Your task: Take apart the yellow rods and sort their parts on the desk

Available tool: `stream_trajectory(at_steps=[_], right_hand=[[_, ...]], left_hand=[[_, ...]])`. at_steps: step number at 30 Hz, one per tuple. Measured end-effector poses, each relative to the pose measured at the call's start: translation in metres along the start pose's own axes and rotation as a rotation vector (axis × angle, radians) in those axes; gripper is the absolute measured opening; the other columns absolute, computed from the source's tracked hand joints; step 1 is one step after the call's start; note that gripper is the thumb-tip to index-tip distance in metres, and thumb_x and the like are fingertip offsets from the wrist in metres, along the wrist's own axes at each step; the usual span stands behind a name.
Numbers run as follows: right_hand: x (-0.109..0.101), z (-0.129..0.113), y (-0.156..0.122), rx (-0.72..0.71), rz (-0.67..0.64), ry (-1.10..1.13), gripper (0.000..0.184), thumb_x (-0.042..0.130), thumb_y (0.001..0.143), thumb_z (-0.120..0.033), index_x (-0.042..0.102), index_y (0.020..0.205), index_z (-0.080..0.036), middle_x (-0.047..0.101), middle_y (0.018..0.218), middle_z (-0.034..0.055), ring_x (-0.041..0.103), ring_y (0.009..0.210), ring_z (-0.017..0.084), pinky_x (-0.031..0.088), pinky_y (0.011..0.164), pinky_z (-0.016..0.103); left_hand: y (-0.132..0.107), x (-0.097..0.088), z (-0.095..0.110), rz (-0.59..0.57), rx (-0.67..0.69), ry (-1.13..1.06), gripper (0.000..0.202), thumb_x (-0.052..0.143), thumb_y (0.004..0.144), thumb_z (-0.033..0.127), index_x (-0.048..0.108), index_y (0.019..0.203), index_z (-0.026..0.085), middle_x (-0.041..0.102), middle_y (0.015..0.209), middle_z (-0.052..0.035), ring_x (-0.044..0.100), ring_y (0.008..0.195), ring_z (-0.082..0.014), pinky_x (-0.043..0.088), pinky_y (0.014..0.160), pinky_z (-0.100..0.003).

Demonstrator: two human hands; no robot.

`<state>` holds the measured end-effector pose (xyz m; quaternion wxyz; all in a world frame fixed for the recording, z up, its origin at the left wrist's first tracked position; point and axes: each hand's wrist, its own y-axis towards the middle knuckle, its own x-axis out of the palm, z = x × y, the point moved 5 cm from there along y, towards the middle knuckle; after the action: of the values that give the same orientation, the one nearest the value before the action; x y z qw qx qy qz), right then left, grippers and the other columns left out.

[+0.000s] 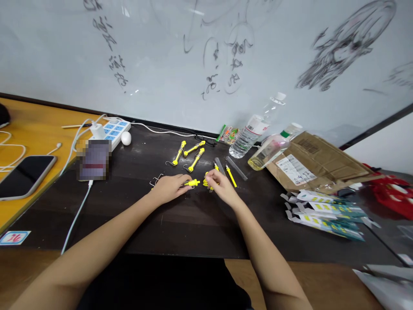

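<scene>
On the dark tabletop (pixel 180 224) my left hand (pixel 171 188) is closed around a small yellow tool (pixel 192 183) whose tip points right. My right hand (pixel 222 185) pinches several small yellow parts (pixel 206 181) just beside that tip. The two hands almost touch. Three more yellow tools with metal hooks (pixel 190 155) lie just beyond my hands. A yellow rod (pixel 231 176) and two dark grey bars (pixel 237 168) lie to the right of them.
A white power strip (pixel 116 131) with a charger and a white egg-shaped object (pixel 126 138) sits at the back left. A phone (pixel 24 175) lies on the orange desk. Two plastic bottles (pixel 254 131), a cardboard package (pixel 318 161) and several printed packets (pixel 325 213) are at the right.
</scene>
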<state>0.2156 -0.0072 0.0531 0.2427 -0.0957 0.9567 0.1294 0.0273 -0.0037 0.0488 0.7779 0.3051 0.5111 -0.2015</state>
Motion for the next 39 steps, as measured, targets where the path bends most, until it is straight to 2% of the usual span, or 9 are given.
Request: stream_trajectory(at_steps=[3,7,12,15,21,26,30,35,39], right_hand=[[0.025,-0.001,-0.001,0.002,-0.072,0.088,0.027,0.056,0.083,-0.044,0.048,0.094,-0.021,0.044,0.062,-0.0060,0.043,0.054,0.010,0.036,0.055,0.024],[0.041,0.008,-0.001,0.030,-0.048,0.191,0.031,0.060,0.079,-0.046,0.046,0.093,-0.021,0.044,0.056,-0.0082,0.043,0.049,0.009,0.035,0.050,0.022],[0.048,0.016,0.001,0.101,-0.081,0.340,0.031,0.059,0.079,-0.040,0.047,0.100,-0.021,0.049,0.057,-0.0085,0.039,0.038,0.005,0.030,0.034,0.017],[0.048,0.017,0.000,0.119,-0.097,0.450,0.034,0.061,0.076,-0.034,0.047,0.104,-0.022,0.054,0.070,-0.0056,0.047,0.043,0.006,0.037,0.032,0.016],[0.049,0.014,-0.001,0.091,-0.089,0.460,0.031,0.062,0.078,-0.035,0.050,0.102,-0.020,0.052,0.077,-0.0031,0.052,0.049,0.005,0.046,0.035,0.016],[0.050,0.012,0.000,0.076,-0.070,0.501,0.035,0.067,0.074,-0.035,0.050,0.101,-0.022,0.052,0.091,0.0004,0.056,0.058,0.007,0.054,0.042,0.022],[0.049,0.015,0.001,0.081,-0.054,0.555,0.038,0.069,0.072,-0.031,0.050,0.104,-0.024,0.054,0.093,0.0003,0.058,0.062,0.008,0.058,0.050,0.024],[0.046,0.017,0.001,0.053,-0.040,0.634,0.037,0.069,0.070,-0.024,0.052,0.103,-0.024,0.055,0.104,0.0017,0.062,0.072,0.010,0.060,0.065,0.029],[0.045,0.019,0.001,0.089,0.020,0.673,0.039,0.069,0.070,-0.027,0.048,0.103,-0.025,0.053,0.111,0.0016,0.065,0.074,0.011,0.061,0.066,0.031]], left_hand=[[0.000,-0.003,0.003,0.036,-0.002,-0.002,0.028,0.044,0.091,0.043,0.052,0.112,0.025,0.062,0.103,-0.0002,0.063,0.078,-0.0135,0.040,0.059,-0.021],[0.000,-0.001,0.004,0.036,0.000,0.005,0.024,0.048,0.088,0.042,0.052,0.102,0.022,0.059,0.098,-0.0013,0.060,0.073,-0.0133,0.039,0.057,-0.022],[-0.001,-0.004,0.007,0.038,0.008,-0.084,0.024,0.046,0.088,0.044,0.049,0.094,0.020,0.057,0.095,-0.0015,0.057,0.067,-0.0125,0.038,0.057,-0.023],[-0.003,-0.008,0.012,0.034,0.041,-0.166,0.023,0.041,0.092,0.041,0.050,0.092,0.020,0.057,0.096,-0.0015,0.054,0.064,-0.0103,0.040,0.059,-0.023],[-0.003,-0.009,0.021,0.055,0.109,-0.214,0.020,0.036,0.094,0.033,0.051,0.097,0.021,0.055,0.109,-0.0033,0.060,0.084,-0.0137,0.044,0.068,-0.024],[-0.001,-0.004,0.012,0.053,-0.019,-0.287,0.022,0.040,0.092,0.032,0.047,0.111,0.022,0.059,0.110,-0.0043,0.062,0.080,-0.0149,0.046,0.068,-0.026],[0.000,0.003,0.001,0.046,-0.139,-0.457,0.022,0.033,0.093,0.028,0.048,0.108,0.021,0.066,0.084,-0.0011,0.063,0.071,-0.0155,0.047,0.069,-0.029],[0.000,0.030,-0.002,-0.181,-0.357,-1.045,0.026,0.033,0.092,0.042,0.044,0.093,0.019,0.062,0.066,0.0006,0.060,0.049,-0.0117,0.047,0.048,-0.022],[-0.001,0.029,0.002,-0.155,-0.306,-0.996,0.036,0.041,0.087,0.054,0.048,0.095,0.020,0.051,0.059,0.0059,0.047,0.038,-0.0074,0.036,0.037,-0.017]])
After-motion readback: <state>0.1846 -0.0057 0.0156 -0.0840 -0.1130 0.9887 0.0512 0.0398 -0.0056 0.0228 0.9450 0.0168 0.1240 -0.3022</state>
